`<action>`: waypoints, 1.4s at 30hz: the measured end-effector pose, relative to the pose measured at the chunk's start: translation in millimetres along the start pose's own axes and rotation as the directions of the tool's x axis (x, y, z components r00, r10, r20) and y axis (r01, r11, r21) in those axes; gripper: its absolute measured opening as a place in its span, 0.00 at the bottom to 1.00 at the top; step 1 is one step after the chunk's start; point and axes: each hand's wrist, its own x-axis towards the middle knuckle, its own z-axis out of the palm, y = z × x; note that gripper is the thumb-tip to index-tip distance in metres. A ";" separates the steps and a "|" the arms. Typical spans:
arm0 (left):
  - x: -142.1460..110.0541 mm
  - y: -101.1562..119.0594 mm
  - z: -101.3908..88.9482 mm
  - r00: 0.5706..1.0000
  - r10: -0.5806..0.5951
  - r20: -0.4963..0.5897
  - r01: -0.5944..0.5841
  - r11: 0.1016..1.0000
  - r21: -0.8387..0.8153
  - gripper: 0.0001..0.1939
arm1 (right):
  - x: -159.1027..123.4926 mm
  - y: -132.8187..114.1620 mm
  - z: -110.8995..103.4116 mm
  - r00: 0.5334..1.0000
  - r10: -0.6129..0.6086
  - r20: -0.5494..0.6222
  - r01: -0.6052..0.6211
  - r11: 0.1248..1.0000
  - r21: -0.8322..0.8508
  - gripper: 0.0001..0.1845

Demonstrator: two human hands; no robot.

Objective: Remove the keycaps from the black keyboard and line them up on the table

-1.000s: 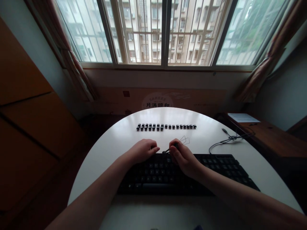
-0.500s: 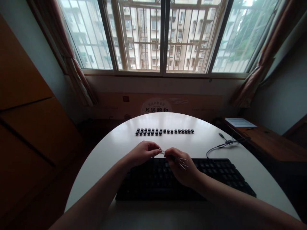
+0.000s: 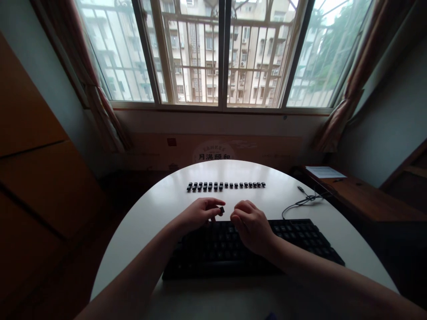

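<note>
1. Centre of frame: the left hand (image 3: 200,212) pinches a small dark keycap (image 3: 222,210) at its fingertips, above the keyboard's back edge.
2. The keycap looks light, stiff and perhaps slippery; opposite side walls should give the best hold.
3. Just above centre, similar pieces (image 3: 226,185) stand in rows on the white surface (image 3: 147,213).
4. Right of centre, the right hand (image 3: 252,223) curls its fingers inward; whether they grip anything, I cannot tell.
5. Lower centre to right: the black keyboard (image 3: 230,257), probably rigid, heavier.
</note>
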 end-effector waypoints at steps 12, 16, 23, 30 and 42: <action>1.0 -1.4 3.6 0.996 0.085 0.007 -0.084 0.992 -0.095 0.19 | 16.0 7.5 -14.7 0.991 0.034 0.129 -0.019 0.993 -0.116 0.11; 2.1 -3.3 5.1 0.994 0.112 -0.015 -0.113 0.988 -0.101 0.18 | 20.1 6.4 -11.4 0.988 0.045 0.151 -0.023 0.989 -0.147 0.12; 7.5 -12.8 8.0 0.990 0.113 -0.088 -0.108 0.992 0.065 0.14 | 39.9 29.2 -2.7 0.968 0.067 0.240 -0.032 0.989 -0.145 0.09; 0.0 -15.7 2.0 0.945 0.171 -0.280 0.050 0.769 0.638 0.11 | 79.5 93.0 18.6 0.939 0.250 0.236 -0.176 0.939 -0.294 0.09; -4.0 -14.2 -6.1 0.961 0.189 -0.200 0.017 0.684 0.729 0.11 | 82.5 121.8 43.7 0.901 0.347 0.259 -0.275 0.921 -0.276 0.15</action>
